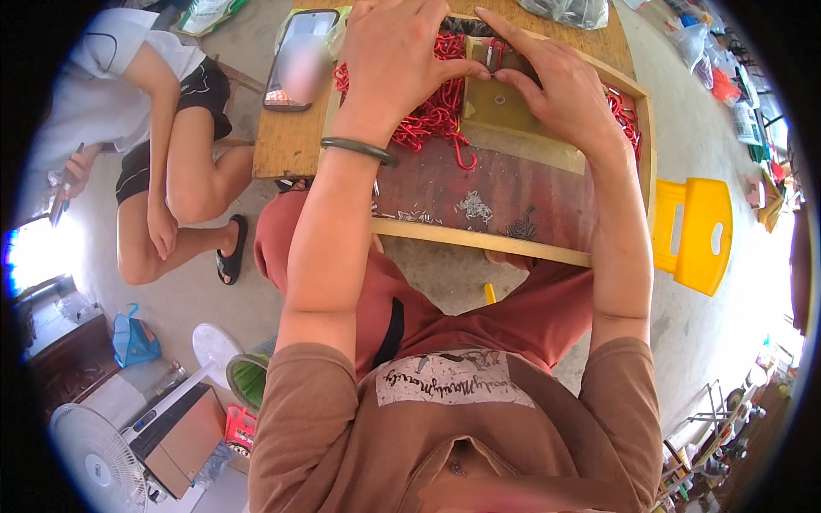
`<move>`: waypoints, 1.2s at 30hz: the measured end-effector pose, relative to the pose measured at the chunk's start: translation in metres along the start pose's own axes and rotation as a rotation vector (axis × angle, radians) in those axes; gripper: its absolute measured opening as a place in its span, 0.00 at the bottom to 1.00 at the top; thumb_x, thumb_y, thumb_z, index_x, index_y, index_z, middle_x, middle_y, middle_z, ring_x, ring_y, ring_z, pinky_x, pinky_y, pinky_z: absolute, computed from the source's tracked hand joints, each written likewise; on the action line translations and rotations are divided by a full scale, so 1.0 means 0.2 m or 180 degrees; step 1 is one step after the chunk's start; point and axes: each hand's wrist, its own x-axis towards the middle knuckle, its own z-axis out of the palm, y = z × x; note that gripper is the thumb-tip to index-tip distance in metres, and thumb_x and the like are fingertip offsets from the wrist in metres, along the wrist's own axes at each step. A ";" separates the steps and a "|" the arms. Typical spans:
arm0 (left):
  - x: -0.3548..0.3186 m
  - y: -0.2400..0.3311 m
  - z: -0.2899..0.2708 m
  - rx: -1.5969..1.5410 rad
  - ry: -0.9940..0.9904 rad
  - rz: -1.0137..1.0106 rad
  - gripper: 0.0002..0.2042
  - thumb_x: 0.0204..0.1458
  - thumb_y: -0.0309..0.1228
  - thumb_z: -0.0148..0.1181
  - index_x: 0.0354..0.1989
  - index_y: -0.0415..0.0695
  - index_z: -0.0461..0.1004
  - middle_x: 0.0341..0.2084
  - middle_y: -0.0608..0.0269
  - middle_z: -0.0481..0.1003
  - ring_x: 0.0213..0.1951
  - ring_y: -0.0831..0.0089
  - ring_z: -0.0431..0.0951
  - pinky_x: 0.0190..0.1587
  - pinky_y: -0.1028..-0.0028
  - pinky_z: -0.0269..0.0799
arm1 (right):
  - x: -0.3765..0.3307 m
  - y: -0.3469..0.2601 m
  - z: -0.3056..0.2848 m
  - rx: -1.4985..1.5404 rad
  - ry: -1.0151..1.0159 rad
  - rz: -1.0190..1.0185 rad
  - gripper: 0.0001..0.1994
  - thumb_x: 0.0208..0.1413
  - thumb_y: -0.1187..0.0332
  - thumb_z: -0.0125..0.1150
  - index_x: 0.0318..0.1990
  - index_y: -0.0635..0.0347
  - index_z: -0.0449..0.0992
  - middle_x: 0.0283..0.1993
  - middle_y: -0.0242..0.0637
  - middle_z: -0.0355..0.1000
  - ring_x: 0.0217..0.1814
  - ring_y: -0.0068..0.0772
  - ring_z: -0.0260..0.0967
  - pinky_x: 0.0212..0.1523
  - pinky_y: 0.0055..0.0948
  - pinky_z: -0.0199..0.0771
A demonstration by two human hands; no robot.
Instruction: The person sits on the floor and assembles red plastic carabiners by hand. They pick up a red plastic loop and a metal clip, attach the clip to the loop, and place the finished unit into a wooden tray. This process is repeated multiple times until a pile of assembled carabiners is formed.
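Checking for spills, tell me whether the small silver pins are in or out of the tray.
In: the silver pins lie loose within the raised edges of the wooden tray.

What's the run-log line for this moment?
left hand: thumb by red-and-silver clip | right hand: thumb near left thumb | grip: unclear | wooden-framed tray: red hooks, silver pins, dark small parts

Bright | glare — both sides | edges bent, corners black | phone screen [299,61] — partly blurred
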 end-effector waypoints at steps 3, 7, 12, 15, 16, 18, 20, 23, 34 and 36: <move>-0.01 -0.01 0.02 -0.0025 -0.0043 -0.0023 0.33 0.39 0.56 0.78 0.43 0.40 0.75 0.35 0.52 0.77 0.41 0.51 0.78 0.43 0.56 0.72 | 0.00 -0.01 -0.02 0.0065 -0.0134 0.0091 0.36 0.62 0.69 0.64 0.78 0.49 0.60 0.56 0.52 0.79 0.58 0.60 0.74 0.64 0.50 0.70; 0.00 -0.02 0.02 -0.0031 -0.0151 -0.0059 0.31 0.39 0.55 0.78 0.40 0.41 0.75 0.33 0.53 0.76 0.40 0.51 0.78 0.42 0.56 0.72 | 0.00 -0.03 -0.03 0.0031 -0.0174 0.0148 0.37 0.62 0.68 0.65 0.78 0.46 0.60 0.57 0.52 0.79 0.58 0.61 0.74 0.63 0.50 0.71; 0.00 0.00 0.00 0.0045 -0.0093 -0.0124 0.30 0.38 0.55 0.78 0.39 0.43 0.75 0.32 0.54 0.76 0.40 0.51 0.78 0.43 0.55 0.71 | 0.00 -0.03 -0.03 0.0007 -0.0174 0.0171 0.38 0.62 0.68 0.65 0.79 0.46 0.59 0.55 0.53 0.80 0.57 0.62 0.75 0.62 0.50 0.72; -0.01 0.00 0.01 -0.0048 -0.0086 -0.0202 0.30 0.37 0.55 0.78 0.39 0.43 0.75 0.33 0.55 0.76 0.41 0.52 0.78 0.45 0.55 0.71 | 0.01 -0.05 -0.05 0.0267 -0.0221 0.0332 0.36 0.58 0.68 0.69 0.76 0.48 0.65 0.59 0.55 0.76 0.61 0.62 0.72 0.64 0.50 0.71; -0.01 -0.01 0.02 -0.0081 -0.0070 -0.0165 0.31 0.37 0.55 0.78 0.39 0.43 0.75 0.33 0.55 0.76 0.41 0.52 0.77 0.46 0.55 0.70 | 0.01 -0.06 -0.05 0.0401 -0.0241 0.0407 0.35 0.57 0.68 0.71 0.74 0.49 0.68 0.62 0.56 0.75 0.64 0.62 0.71 0.65 0.51 0.71; -0.01 -0.01 0.03 -0.0121 -0.0051 -0.0116 0.31 0.37 0.55 0.78 0.39 0.43 0.75 0.34 0.56 0.76 0.43 0.52 0.77 0.47 0.55 0.70 | -0.05 -0.04 0.02 0.0151 0.0960 -0.0259 0.30 0.59 0.70 0.69 0.70 0.48 0.72 0.53 0.48 0.79 0.56 0.56 0.75 0.59 0.47 0.75; -0.01 0.00 0.03 -0.0098 -0.0047 -0.0126 0.31 0.36 0.54 0.79 0.39 0.43 0.74 0.34 0.57 0.76 0.44 0.53 0.77 0.49 0.54 0.69 | -0.11 -0.07 0.06 0.0100 0.1430 -0.0795 0.24 0.57 0.71 0.70 0.62 0.50 0.77 0.48 0.43 0.81 0.52 0.51 0.77 0.55 0.44 0.76; -0.03 -0.01 0.02 -0.0063 -0.0008 -0.0153 0.30 0.36 0.54 0.79 0.38 0.43 0.74 0.34 0.57 0.76 0.44 0.54 0.77 0.50 0.56 0.68 | -0.21 -0.23 0.10 0.0309 0.0997 -0.1178 0.16 0.51 0.71 0.74 0.48 0.56 0.82 0.47 0.41 0.79 0.49 0.47 0.77 0.51 0.42 0.76; -0.02 0.01 0.01 0.0024 -0.0001 -0.0139 0.30 0.34 0.54 0.80 0.36 0.44 0.75 0.34 0.59 0.77 0.43 0.57 0.78 0.51 0.58 0.68 | -0.29 -0.37 0.43 0.0546 -0.0167 -0.1682 0.05 0.48 0.71 0.64 0.33 0.59 0.80 0.36 0.36 0.74 0.42 0.40 0.75 0.47 0.37 0.74; -0.02 0.00 0.01 0.0022 -0.0001 -0.0132 0.30 0.35 0.54 0.80 0.36 0.44 0.75 0.34 0.59 0.77 0.44 0.58 0.78 0.52 0.57 0.68 | -0.27 -0.38 0.44 0.0375 -0.0221 -0.1823 0.05 0.48 0.71 0.63 0.33 0.58 0.80 0.36 0.36 0.74 0.43 0.38 0.76 0.49 0.36 0.73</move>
